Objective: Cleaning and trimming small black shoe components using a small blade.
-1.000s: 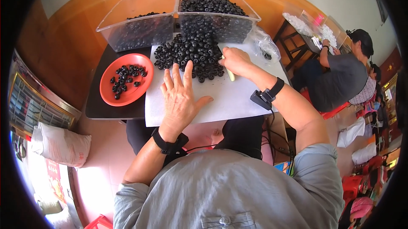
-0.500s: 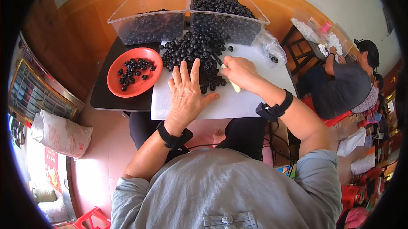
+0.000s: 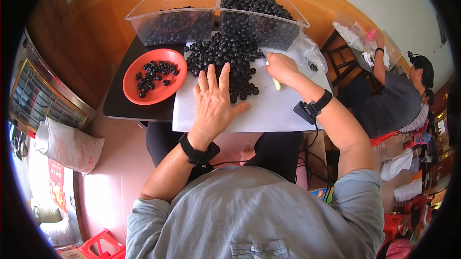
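While a white sack (image 3: 67,144) slumps on the floor at the far left, an orange plate (image 3: 154,77) with a few dark round pieces sits on the dark bench (image 3: 120,105) just left of the white board (image 3: 269,112). On that board the left hand (image 3: 213,103) lies flat, palm down and fingers spread, holding nothing, its fingertips touching the near edge of the pile of dark pieces (image 3: 225,59); the pile lies straight ahead of it, away from the person. Beyond the pile stand two clear bins (image 3: 173,21) full of the same pieces. Further right, the right hand (image 3: 281,68) is closed around a pale slim tool (image 3: 275,83), whose long axis points back toward the person, at the pile's right edge, so both hands reach it equally. At the far right another person (image 3: 401,100) bends over a separate table.
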The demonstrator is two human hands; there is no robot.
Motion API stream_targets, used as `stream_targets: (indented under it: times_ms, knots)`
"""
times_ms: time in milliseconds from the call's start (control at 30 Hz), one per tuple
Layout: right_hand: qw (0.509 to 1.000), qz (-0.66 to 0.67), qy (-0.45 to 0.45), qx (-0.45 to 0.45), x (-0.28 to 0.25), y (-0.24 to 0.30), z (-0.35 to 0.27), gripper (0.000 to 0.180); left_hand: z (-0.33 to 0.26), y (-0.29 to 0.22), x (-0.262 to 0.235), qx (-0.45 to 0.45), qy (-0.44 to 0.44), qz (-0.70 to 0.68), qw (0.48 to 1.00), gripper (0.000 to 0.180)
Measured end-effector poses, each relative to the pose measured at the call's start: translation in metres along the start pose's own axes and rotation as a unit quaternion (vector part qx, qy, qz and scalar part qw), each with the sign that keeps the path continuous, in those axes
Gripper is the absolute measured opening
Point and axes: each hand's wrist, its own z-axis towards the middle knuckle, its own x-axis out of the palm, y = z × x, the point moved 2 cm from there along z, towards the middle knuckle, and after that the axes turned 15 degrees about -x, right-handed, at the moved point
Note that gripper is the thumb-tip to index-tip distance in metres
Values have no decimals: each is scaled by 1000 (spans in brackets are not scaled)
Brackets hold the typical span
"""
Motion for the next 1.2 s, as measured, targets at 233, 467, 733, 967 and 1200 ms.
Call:
stream_targets:
  times_ms: [233,467,733,967,1200]
  knots:
    - [998,23,27,-57,-3,48,-27,27,1,1,1,-6,2,5,1000,113]
    - [998,59,-30,-25,-5,36,-48,26,1,0,1,0,-3,9,1000,109]
    - [939,94,-271,-188,-6,30,-108,15,0,11,-18,21,-38,-66,997,91]
    - [926,17,-317,-205,10,31,-144,19,19,107,-104,-105,-210,42,971,50]
    - [891,93,-392,-208,30,41,-138,17,2,136,-116,-91,-93,112,985,32]
